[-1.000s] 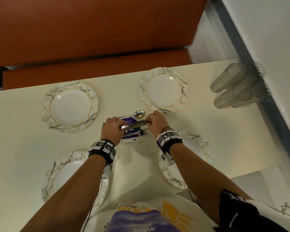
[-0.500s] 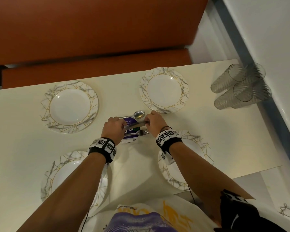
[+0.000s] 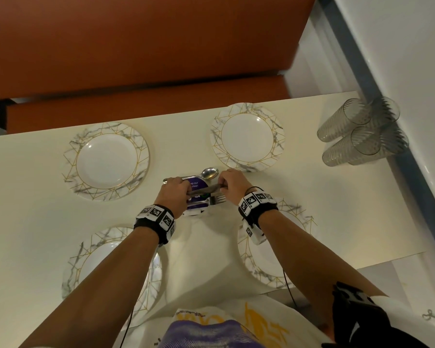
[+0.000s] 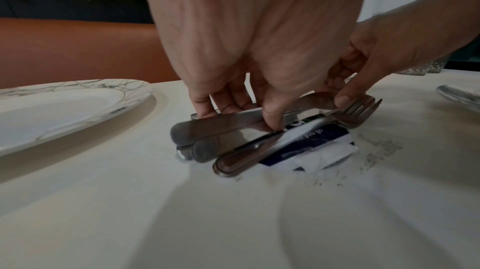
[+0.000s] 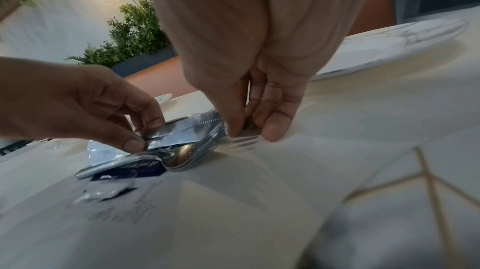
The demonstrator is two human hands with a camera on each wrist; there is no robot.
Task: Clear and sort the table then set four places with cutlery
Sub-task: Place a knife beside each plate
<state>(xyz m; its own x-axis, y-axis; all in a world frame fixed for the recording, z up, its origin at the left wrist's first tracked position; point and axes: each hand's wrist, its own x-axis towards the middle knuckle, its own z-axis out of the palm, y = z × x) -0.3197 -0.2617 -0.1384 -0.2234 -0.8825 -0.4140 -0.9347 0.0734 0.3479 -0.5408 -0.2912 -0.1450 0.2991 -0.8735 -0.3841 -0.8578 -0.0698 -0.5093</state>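
Cutlery pile [image 3: 204, 194] sits mid-frame on the counter [image 3: 35, 197], between four plates. Left hand [image 3: 173, 193] pinches the knife [image 3: 206, 189] handle end, right hand [image 3: 232, 183] pinches its blade end, fingers curled.

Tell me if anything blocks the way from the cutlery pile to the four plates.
Nothing visible does. The cutlery pile, pinched by the left hand and right hand, lies mid-table on a purple card. Bare table separates it from all four plates. The glasses stand off to the right.
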